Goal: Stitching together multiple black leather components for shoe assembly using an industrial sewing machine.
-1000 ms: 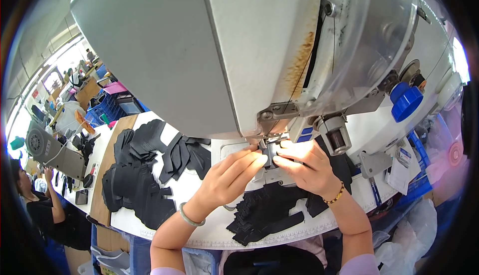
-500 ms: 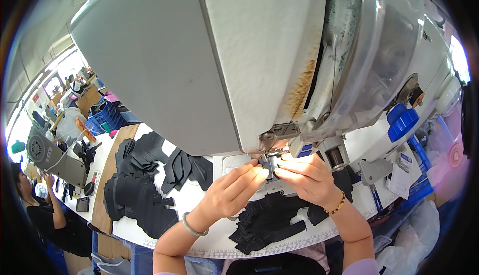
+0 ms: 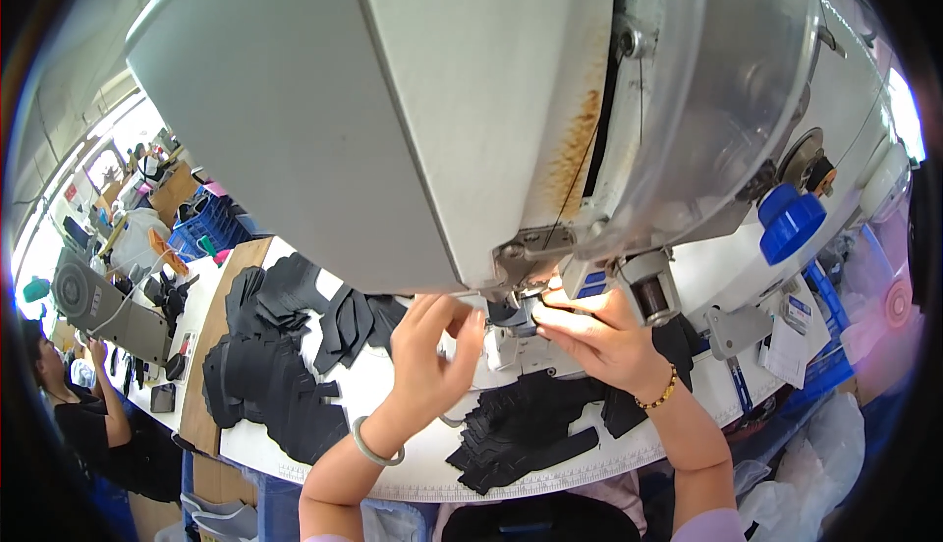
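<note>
At the head of a large white sewing machine, a small dark fabric piece lies under the needle area. My right hand has its thumb and fingers closed on the right end of this fabric piece. Just left of the needle area, my left hand is off the fabric, fingers bent and thumb apart; nothing shows in it. A stack of black fabric pieces lies on the white table in front of the machine, between my forearms. The exact stitching spot is partly hidden by the machine head and fingers.
More black fabric pieces are piled on the table to the left. On the right are a blue knob, a pen and clear plastic bags. Another person sits far left beside a grey machine.
My left hand has let go of the small fabric piece and moved left, its thumb parting from the fingers. My right hand stays on the fabric. The view has shifted slightly.
</note>
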`<action>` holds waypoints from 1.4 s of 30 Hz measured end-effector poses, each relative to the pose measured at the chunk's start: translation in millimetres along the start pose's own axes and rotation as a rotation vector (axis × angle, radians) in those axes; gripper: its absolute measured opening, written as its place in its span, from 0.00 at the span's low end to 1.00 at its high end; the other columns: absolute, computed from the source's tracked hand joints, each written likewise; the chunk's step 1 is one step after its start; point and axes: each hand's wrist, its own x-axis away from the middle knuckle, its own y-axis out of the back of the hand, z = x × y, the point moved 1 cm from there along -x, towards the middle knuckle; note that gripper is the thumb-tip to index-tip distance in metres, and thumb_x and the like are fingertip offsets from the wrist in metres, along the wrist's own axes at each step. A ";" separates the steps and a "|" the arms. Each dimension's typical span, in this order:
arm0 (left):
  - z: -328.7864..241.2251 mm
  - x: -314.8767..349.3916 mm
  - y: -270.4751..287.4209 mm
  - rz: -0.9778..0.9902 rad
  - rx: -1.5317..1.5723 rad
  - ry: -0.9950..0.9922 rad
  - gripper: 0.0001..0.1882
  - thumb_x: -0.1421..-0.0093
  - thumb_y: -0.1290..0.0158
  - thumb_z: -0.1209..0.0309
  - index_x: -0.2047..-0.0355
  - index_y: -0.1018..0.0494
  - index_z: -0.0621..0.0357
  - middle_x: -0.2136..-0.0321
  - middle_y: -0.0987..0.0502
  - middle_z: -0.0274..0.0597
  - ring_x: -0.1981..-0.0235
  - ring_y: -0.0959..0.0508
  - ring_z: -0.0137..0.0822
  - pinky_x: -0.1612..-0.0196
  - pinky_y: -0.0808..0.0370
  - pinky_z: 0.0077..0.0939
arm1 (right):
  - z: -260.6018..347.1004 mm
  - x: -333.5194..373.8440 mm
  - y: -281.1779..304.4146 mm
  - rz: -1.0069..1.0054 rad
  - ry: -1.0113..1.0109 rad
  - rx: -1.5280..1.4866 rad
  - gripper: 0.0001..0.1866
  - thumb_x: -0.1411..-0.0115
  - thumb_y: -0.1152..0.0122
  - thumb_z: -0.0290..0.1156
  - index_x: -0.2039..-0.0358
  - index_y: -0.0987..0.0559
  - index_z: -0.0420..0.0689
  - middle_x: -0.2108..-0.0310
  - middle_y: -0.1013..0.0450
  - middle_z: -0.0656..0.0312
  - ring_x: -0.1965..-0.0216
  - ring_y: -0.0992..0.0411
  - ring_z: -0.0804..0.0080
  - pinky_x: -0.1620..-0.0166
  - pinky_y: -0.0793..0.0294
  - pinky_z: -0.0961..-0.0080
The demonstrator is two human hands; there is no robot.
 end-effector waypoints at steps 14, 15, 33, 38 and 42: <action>0.1 7.6 -22.6 0.178 0.891 0.788 0.13 0.37 0.53 0.66 0.74 0.31 0.62 0.79 0.33 0.28 0.76 0.37 0.18 0.73 0.40 0.14 | 8.5 -5.4 2.7 -0.011 0.029 0.024 0.15 0.56 0.33 0.25 0.64 0.19 0.49 0.67 0.27 0.64 0.64 0.29 0.65 0.61 0.33 0.71; 0.0 7.3 -22.3 0.177 0.892 0.787 0.13 0.37 0.53 0.66 0.74 0.31 0.62 0.79 0.33 0.28 0.76 0.37 0.18 0.73 0.40 0.14 | 8.6 -5.1 2.6 -0.012 0.030 0.013 0.15 0.56 0.34 0.24 0.64 0.19 0.49 0.66 0.27 0.63 0.64 0.29 0.65 0.61 0.33 0.71; 22.1 4.7 -31.8 0.107 0.979 0.754 0.13 0.37 0.57 0.69 0.76 0.32 0.66 0.81 0.33 0.31 0.78 0.38 0.21 0.73 0.41 0.18 | -13.8 10.9 -7.7 0.044 -0.060 0.071 0.27 0.61 0.49 0.12 0.58 0.22 0.44 0.63 0.24 0.60 0.70 0.31 0.69 0.64 0.34 0.78; 27.9 4.1 -32.6 0.170 0.998 0.739 0.13 0.37 0.57 0.68 0.73 0.30 0.66 0.80 0.33 0.30 0.77 0.38 0.20 0.73 0.41 0.17 | -8.9 6.5 -7.6 0.017 -0.039 0.110 0.25 0.61 0.47 0.14 0.59 0.21 0.46 0.65 0.24 0.68 0.76 0.36 0.73 0.68 0.36 0.79; 27.6 5.3 -33.8 0.161 1.010 0.757 0.14 0.37 0.57 0.68 0.72 0.29 0.67 0.80 0.32 0.30 0.77 0.38 0.20 0.73 0.41 0.17 | -7.8 4.8 -8.0 0.000 -0.037 0.114 0.25 0.61 0.46 0.14 0.60 0.21 0.46 0.66 0.24 0.69 0.76 0.37 0.73 0.68 0.36 0.79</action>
